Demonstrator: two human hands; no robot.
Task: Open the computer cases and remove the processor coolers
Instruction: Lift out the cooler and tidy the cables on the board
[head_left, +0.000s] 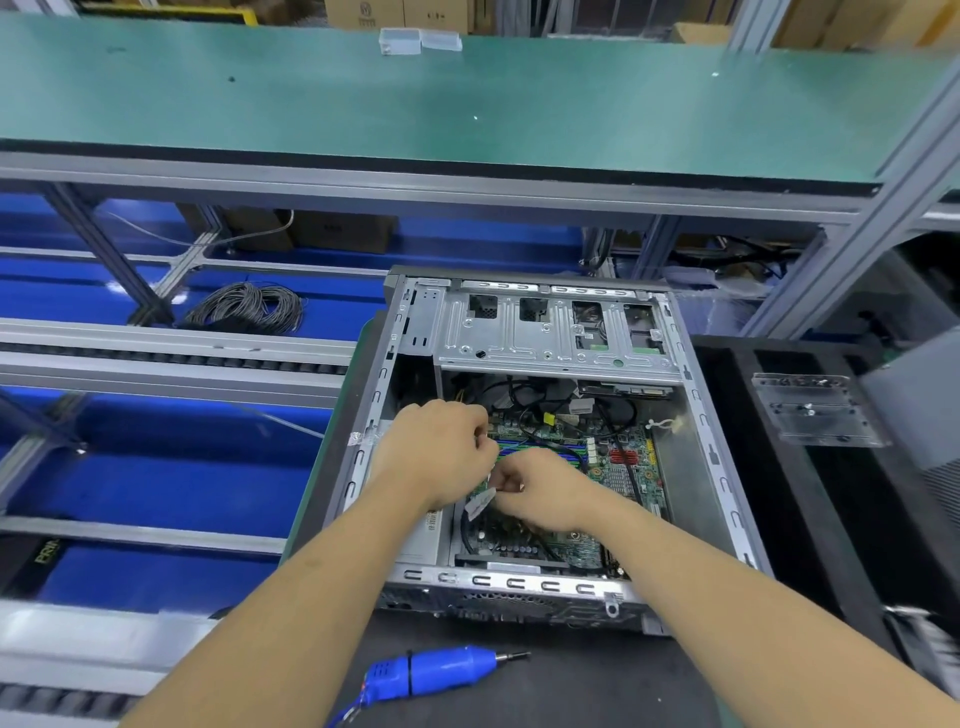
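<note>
An open computer case (696, 415) lies on its side on the bench, its side panel off. The green motherboard (626, 470) shows inside, with black cables across it. Both hands are inside the case over the board's left part. My left hand (434, 452) has its fingers curled, pinching something small at the board; what it holds is hidden. My right hand (540, 493) is curled beside it, pinching a cable with a white label (478, 503). No processor cooler is visible; my hands cover that area.
A blue electric screwdriver (431, 673) lies on the dark mat in front of the case. A metal bracket (810, 410) rests on a black tray at the right. A coil of grey wire (249, 309) lies at the back left. A green shelf (363, 104) runs overhead.
</note>
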